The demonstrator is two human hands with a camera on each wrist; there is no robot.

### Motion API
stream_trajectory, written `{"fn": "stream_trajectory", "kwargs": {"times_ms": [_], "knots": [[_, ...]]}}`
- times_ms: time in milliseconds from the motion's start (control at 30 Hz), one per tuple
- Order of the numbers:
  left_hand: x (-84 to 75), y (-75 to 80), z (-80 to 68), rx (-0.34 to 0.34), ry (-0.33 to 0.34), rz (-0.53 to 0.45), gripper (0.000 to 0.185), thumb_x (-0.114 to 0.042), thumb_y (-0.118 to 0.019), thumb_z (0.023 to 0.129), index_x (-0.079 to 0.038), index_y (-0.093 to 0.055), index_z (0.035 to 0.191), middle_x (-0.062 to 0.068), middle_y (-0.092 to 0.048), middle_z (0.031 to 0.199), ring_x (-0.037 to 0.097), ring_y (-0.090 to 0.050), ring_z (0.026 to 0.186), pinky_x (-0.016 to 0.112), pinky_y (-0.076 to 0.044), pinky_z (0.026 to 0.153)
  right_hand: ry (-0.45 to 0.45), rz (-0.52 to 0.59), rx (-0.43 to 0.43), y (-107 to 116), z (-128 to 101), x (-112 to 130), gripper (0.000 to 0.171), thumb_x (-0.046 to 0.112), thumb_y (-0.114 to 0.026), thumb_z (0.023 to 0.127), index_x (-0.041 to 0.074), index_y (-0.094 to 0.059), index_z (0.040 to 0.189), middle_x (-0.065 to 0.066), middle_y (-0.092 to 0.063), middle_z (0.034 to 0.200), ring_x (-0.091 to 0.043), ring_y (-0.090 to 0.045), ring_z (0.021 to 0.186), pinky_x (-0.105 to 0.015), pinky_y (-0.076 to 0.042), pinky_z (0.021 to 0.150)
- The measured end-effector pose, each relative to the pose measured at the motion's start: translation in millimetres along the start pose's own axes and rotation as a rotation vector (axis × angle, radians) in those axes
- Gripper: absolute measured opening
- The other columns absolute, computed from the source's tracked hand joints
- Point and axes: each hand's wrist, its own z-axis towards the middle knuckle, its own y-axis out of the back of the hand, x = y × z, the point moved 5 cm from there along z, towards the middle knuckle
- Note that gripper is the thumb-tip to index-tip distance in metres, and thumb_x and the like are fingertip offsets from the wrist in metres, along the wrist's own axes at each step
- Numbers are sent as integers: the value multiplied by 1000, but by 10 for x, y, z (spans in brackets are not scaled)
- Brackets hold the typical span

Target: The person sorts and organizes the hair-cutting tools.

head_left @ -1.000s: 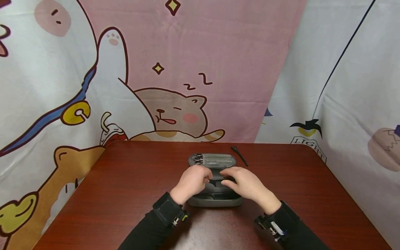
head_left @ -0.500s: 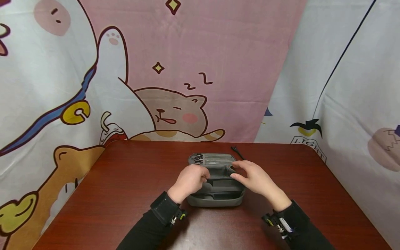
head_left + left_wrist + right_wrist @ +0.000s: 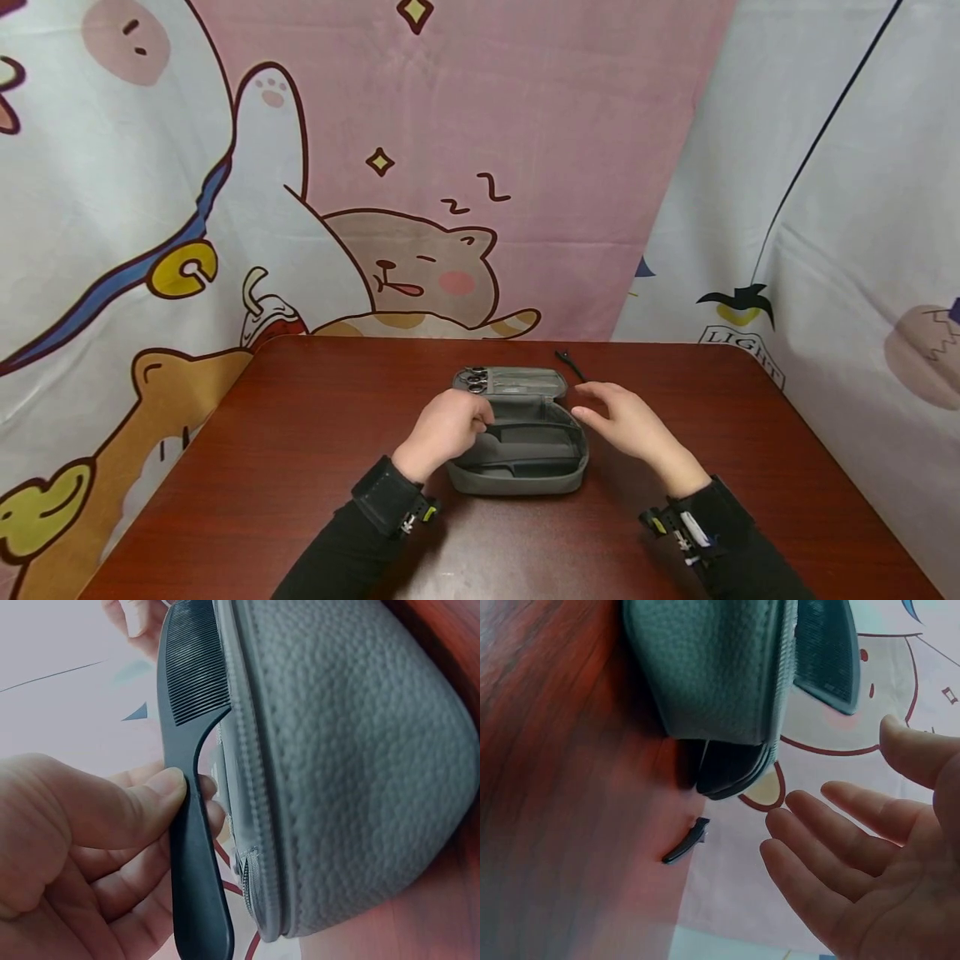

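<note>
My left hand (image 3: 446, 429) pinches the narrow neck of a black comb (image 3: 199, 832) between thumb and fingers. In the left wrist view the comb's fine teeth run along the zipped rim of a grey pebbled case (image 3: 360, 750). That case (image 3: 517, 483) stands open on the table, its lid folded to the back with scissors (image 3: 476, 379) held at the lid's left. Right of the case is my right hand (image 3: 633, 427), holding nothing. Its fingers (image 3: 840, 855) are spread and relaxed in the right wrist view.
A thin black tool with a short head (image 3: 570, 364) lies on the table behind my right hand. The reddish-brown wooden table (image 3: 300, 442) ends at the back against a cloth printed with cartoon animals (image 3: 420, 275).
My right hand has moved away from the left hand, out to the right of the case. The left hand has shifted slightly left with the comb. The case stays put.
</note>
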Motion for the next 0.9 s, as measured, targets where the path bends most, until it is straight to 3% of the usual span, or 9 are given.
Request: {"fn": "stream_trajectory", "kwargs": {"times_ms": [700,900], "knots": [[42,6,3,9,33,-26,17,5,-71,86,-9,-78,92,-1,-73,85,15,-69,79,29,-54,66,-44,23,73,-175,-40,-133,26,13,-69,92,-3,-69,113,-8,-70,98,-26,-67,87,-43,-53,75],[37,-9,2,23,34,-34,16,4,-71,86,-9,-78,93,-1,-73,85,16,-69,81,30,-54,67,-115,91,108,-219,-47,-166,19,8,-67,92,-2,-71,108,-8,-69,95,-17,-67,75,-36,-54,67]]}}
